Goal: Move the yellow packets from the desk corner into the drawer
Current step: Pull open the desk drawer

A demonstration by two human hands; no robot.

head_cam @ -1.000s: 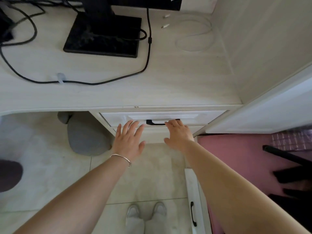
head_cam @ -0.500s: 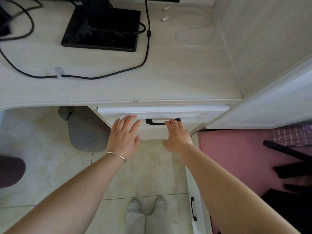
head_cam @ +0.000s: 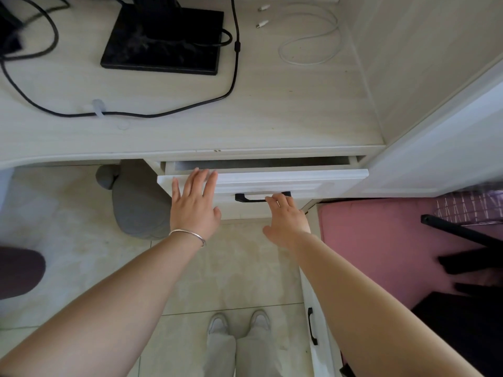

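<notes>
Both hands [head_cam: 194, 205] touch the drawer [head_cam: 313, 182] front.

I see both bare forearms reaching forward and down from the bottom corners of the view, converging toward the middle. My left hand [head_cam: 193, 205] is flat and palm-down, fingers [head_cam: 211, 182] spread and extended, thumb out to the right; a thin silver bangle [head_cam: 187, 235] circles its wrist. My right hand [head_cam: 287, 220] is further right, wrist bent, fingers [head_cam: 276, 201] curled forward over a bar, thumb trailing back to the left. Below, my two feet [head_cam: 239, 321] stand together
</notes>
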